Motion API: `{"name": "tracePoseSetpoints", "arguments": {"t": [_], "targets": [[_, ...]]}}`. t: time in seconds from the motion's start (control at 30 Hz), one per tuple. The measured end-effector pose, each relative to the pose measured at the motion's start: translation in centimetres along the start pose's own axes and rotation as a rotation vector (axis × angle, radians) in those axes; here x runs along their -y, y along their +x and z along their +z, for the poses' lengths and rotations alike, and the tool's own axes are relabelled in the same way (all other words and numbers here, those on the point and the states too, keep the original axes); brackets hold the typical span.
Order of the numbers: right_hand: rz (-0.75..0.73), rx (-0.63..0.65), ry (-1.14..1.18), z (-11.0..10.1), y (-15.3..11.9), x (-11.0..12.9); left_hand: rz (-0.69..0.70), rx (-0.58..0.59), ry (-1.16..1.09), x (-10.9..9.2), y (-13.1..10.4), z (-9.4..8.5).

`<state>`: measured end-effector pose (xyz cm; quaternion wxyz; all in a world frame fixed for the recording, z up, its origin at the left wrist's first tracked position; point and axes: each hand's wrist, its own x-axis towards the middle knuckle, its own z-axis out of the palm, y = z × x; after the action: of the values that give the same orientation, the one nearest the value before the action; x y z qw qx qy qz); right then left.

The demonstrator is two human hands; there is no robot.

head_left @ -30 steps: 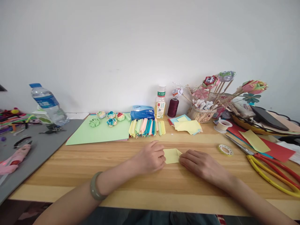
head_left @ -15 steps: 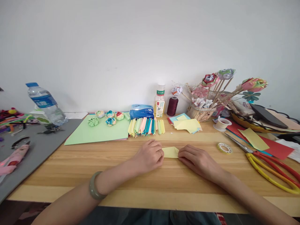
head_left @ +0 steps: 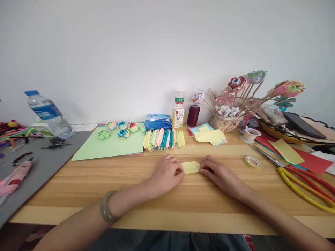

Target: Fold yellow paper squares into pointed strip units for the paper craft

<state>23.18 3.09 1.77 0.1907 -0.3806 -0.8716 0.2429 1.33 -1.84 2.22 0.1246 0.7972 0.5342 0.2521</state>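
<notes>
A small strip of yellow paper (head_left: 190, 167) lies low over the wooden table (head_left: 157, 209), between my two hands. Its right end shows a folded corner. My left hand (head_left: 169, 172) pinches the left end with thumb and fingers. At the right end, the fingers of my right hand (head_left: 218, 174) are closed on the folded corner. Beyond my left hand stands a row of folded paper pieces (head_left: 163, 139) in yellow, green, pink and blue. Loose paper sheets (head_left: 210, 137) lie behind my right hand.
Large scissors (head_left: 284, 167) and a tape roll (head_left: 252, 161) lie at the right. Paper flowers (head_left: 123, 134) sit on green sheets (head_left: 104, 150). A tissue pack (head_left: 158, 122), bottle (head_left: 178, 111), thread spool (head_left: 193, 115) and basket (head_left: 226, 123) line the wall. A water bottle (head_left: 51, 115) leans at left.
My left thumb has come into view at the paper's left end, and that hand has turned slightly. My right fingers have drawn closer together at the folded corner. The view has shifted slightly.
</notes>
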Motion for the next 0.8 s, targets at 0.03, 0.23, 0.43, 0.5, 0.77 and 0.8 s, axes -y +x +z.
{"name": "tracePoseSetpoints", "arguments": {"t": [0.03, 0.23, 0.43, 0.5, 0.77, 0.8], "targets": [[0.008, -0.002, -0.001, 0.0, 0.0, 0.0, -0.018, 0.002, -0.010, 0.0, 0.0, 0.0], [0.044, -0.028, -0.037, 0.4, 0.5, 0.2, -0.104, -0.028, -0.026, -0.1, 0.2, 0.4], [0.065, -0.052, -0.058, 0.7, 0.7, 0.3, -0.124, -0.064, -0.004, -0.1, 0.4, 1.1], [0.065, -0.058, -0.058, 0.7, 0.7, 0.3, -0.125, -0.069, 0.003, 0.0, 0.5, 1.2], [0.100, -0.052, -0.089, 0.6, 0.9, 0.5, -0.147, -0.066, 0.026, 0.1, 0.7, 1.7], [0.105, -0.049, -0.094, 0.6, 0.9, 0.5, -0.149, -0.064, 0.026, 0.1, 0.7, 1.6]]}}
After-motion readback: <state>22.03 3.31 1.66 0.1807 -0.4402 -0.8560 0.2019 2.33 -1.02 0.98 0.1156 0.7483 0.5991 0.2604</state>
